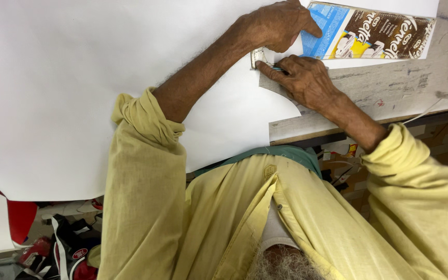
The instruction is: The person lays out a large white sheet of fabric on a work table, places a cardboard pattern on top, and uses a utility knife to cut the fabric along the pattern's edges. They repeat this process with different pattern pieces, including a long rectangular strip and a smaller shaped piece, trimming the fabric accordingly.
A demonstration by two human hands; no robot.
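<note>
- Left hand (278, 23) is laid flat-ish on the white sheet (53, 93), fingers curled, thumb stretched right onto the wrapper (369, 33). Judged: both are pinned so nothing slips.
- Nothing is gripped by the left hand; it only presses down.
- Right hand (307, 80) is closed around a thin green tool (278, 68), tip pointing left at the sheet's edge, just beside a small pale template (258, 56). Whether it is a pen or a blade cannot be told.
- The template lies at the sheet's right edge, between the two hands, partly hidden by the left wrist.
- Judged: hands are kept close together so that the held-down spot is right next to the tool tip.
- The sheet covers most of the table (416, 83), curved cut edge at near right, its near edge hanging over the table front.
- The printed wrapper, blue and brown, lies far right on the sheet, flattened.
- Yellow sleeves (146, 171) are pushed up off the forearms, likely to keep them off the sheet.
- Red and black items (63, 249) lie on the floor, near left.
</note>
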